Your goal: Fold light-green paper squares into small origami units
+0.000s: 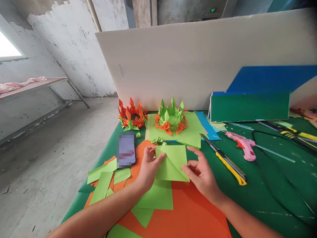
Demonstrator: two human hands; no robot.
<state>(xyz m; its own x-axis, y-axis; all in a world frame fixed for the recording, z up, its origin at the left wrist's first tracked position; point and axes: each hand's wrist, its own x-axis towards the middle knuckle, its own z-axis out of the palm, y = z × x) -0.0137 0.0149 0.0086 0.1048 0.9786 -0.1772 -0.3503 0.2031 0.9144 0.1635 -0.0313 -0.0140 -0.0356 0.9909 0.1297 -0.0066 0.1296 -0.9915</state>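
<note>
A square sheet of light green paper (173, 162) is held up in front of me, a faint diagonal crease across it. My left hand (150, 168) pinches its left side, thumb on the front face. At the right edge, my right hand (203, 175) has its thumb over the paper and the index finger lifted away; its other fingers curl by the edge. Below lie another green sheet (160, 196) and a large orange sheet (198, 211). Just beyond the held paper are small folded green pieces (156, 140).
An orange folded-paper crown (132, 115) and a green and orange one (170, 115) stand at the back. Left is a phone (126, 150) among paper strips (102, 186). A yellow utility knife (229, 165) with its blade showing and a pink glue gun (241, 145) with its cord lie right.
</note>
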